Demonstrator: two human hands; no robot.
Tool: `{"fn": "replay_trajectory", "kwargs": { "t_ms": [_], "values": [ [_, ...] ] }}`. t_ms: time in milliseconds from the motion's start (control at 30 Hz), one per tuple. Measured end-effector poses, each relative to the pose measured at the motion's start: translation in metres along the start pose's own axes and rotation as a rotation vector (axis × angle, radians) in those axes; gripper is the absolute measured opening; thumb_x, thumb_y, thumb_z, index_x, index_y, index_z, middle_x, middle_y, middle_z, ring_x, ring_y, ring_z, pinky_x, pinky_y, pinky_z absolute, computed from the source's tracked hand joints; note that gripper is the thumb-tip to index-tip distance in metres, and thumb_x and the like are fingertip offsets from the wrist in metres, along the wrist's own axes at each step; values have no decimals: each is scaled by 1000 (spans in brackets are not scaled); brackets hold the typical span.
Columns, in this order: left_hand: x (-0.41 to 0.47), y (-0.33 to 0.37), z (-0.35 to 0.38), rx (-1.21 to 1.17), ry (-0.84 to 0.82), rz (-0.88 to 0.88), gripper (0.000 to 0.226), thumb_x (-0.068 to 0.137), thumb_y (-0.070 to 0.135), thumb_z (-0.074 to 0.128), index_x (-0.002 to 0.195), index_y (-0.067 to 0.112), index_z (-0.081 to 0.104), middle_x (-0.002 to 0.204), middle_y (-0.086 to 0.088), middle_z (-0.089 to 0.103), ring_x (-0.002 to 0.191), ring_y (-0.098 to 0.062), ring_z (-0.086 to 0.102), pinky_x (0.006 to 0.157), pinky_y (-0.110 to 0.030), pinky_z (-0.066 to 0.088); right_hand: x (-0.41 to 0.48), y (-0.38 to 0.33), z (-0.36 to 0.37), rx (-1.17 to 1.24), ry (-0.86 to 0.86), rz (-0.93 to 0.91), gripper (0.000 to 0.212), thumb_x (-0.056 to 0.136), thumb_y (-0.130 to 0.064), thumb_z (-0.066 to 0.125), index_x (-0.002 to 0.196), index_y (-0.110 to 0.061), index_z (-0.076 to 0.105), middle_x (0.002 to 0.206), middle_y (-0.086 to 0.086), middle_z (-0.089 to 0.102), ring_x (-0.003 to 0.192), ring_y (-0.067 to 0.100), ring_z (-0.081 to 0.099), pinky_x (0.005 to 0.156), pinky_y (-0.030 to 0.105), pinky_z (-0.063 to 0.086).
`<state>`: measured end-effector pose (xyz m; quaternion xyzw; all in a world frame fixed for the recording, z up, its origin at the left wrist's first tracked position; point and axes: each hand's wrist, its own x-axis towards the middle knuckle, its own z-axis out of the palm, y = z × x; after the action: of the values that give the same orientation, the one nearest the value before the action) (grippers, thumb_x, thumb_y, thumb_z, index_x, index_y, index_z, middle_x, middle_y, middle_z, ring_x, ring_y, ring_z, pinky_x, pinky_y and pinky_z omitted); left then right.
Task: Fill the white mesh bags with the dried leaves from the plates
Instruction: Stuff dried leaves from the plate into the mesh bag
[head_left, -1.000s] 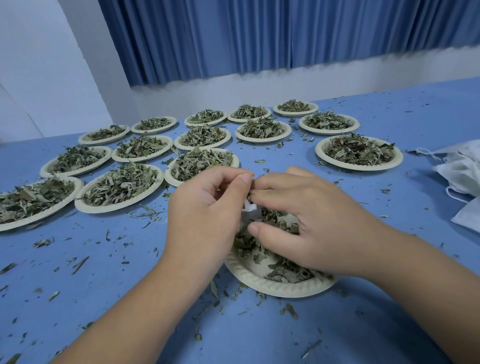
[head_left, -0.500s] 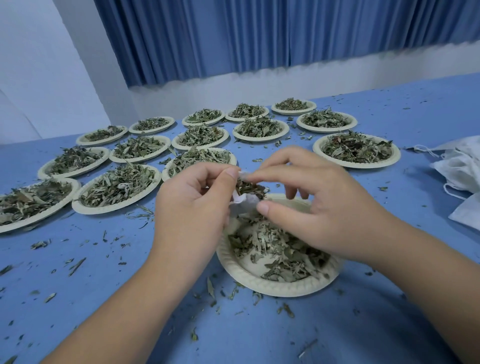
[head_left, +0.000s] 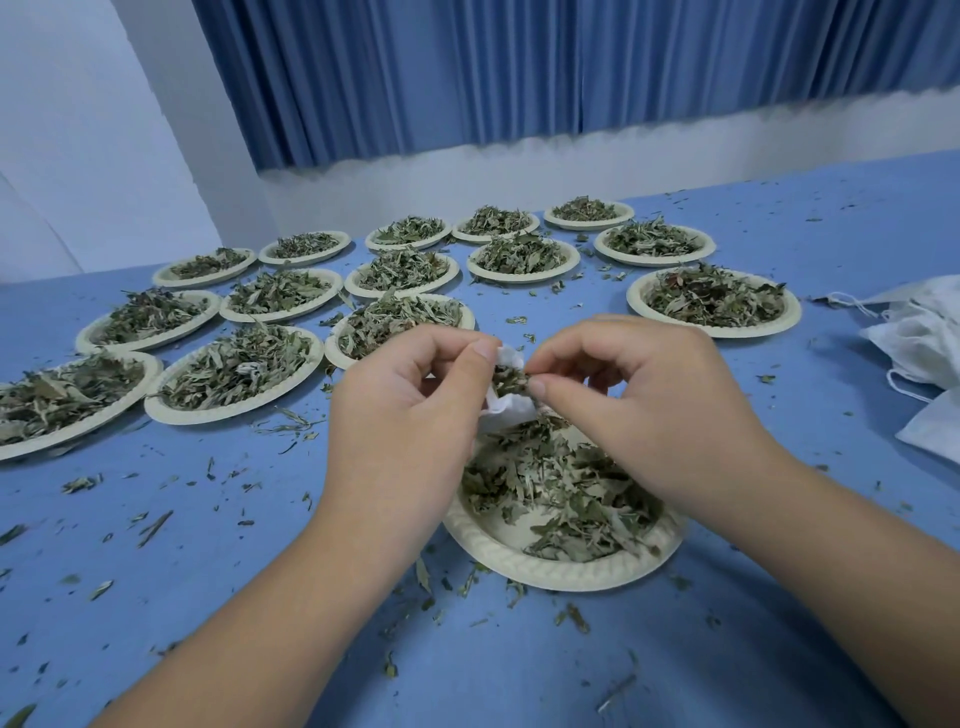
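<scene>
While held above the near paper plate (head_left: 550, 569), white mesh bag (head_left: 506, 408) pinched at its mouth by left hand (head_left: 400, 415), thumb and forefinger closed on the fabric edge. Right hand (head_left: 644, 395) closed in a fingertip pinch on a small clump of dried leaves (head_left: 509, 379), pressed right at the bag opening, touching the fabric. Can't tell how full the bag is; mostly hidden behind the left hand. Near plate roughly half covered with loose leaves (head_left: 566, 488), bare rim toward the camera. Farther back on the blue table (head_left: 208, 571), more paper plates (head_left: 234, 374) heaped with leaves, in rough rows. Pile of spare white bags (head_left: 924, 343) at far right, well apart from both hands. Leaf crumbs scattered across the tabletop. Blue curtain (head_left: 519, 78) behind.
</scene>
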<state>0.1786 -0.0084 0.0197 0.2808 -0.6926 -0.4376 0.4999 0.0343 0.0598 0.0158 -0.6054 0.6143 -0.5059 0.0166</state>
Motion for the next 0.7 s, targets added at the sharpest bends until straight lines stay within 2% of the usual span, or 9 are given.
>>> {"fn": "replay_trajectory", "kwargs": {
  "t_ms": [100,233,300,333,400,500,633,700],
  "values": [
    [-1,1,1,-1,0,6,16,89,18,66,75,21,73,56,9,58,43,-7,46,43,-19,39,-2,-5,1,-4,-54,-81,11,83,-14,71,89,-20,77,84,-11,71,77,7,63,66,18,46],
    [1,0,-2,-20,7,1,16,90,18,65,77,23,73,61,6,61,48,-10,47,46,-24,40,-7,-11,-5,73,-205,-52,29,82,-25,59,108,-25,73,110,-19,68,102,-9,60,84,6,41],
    [1,0,-3,-20,12,12,17,90,18,65,76,22,73,62,5,62,50,-10,49,48,-24,40,-7,-14,-6,-5,-281,-69,34,82,-29,57,112,-23,72,113,-18,68,102,-6,58,85,5,37],
    [1,0,-3,-12,10,23,17,90,17,65,76,21,73,63,6,64,50,-9,50,50,-24,40,-7,-15,-4,-78,-321,-98,33,83,-30,55,108,-17,73,111,-12,70,97,2,59,85,10,38],
    [0,0,-2,9,2,44,18,90,15,65,75,22,72,68,6,69,50,-5,52,53,-23,41,-6,-16,0,-206,-385,-152,32,85,-32,51,95,-9,70,95,-1,69,83,17,53,82,20,38],
    [-1,0,0,12,-5,45,18,89,14,65,75,23,72,70,6,71,49,-4,52,52,-23,41,-4,-18,4,-243,-401,-180,23,85,-34,53,81,-14,64,75,-8,59,75,16,46,77,24,37],
    [-1,1,0,7,-23,36,18,89,14,65,74,22,72,62,9,65,45,-2,48,48,-17,38,0,-16,7,-214,-427,-220,13,85,-29,54,88,-21,65,83,-9,64,76,14,52,81,28,40],
    [-1,2,0,10,-24,39,18,90,16,65,75,23,72,65,7,68,46,-3,49,48,-17,40,0,-14,5,-201,-420,-240,14,86,-27,56,90,-18,66,85,-7,65,76,13,52,80,27,40]
  ]
}}
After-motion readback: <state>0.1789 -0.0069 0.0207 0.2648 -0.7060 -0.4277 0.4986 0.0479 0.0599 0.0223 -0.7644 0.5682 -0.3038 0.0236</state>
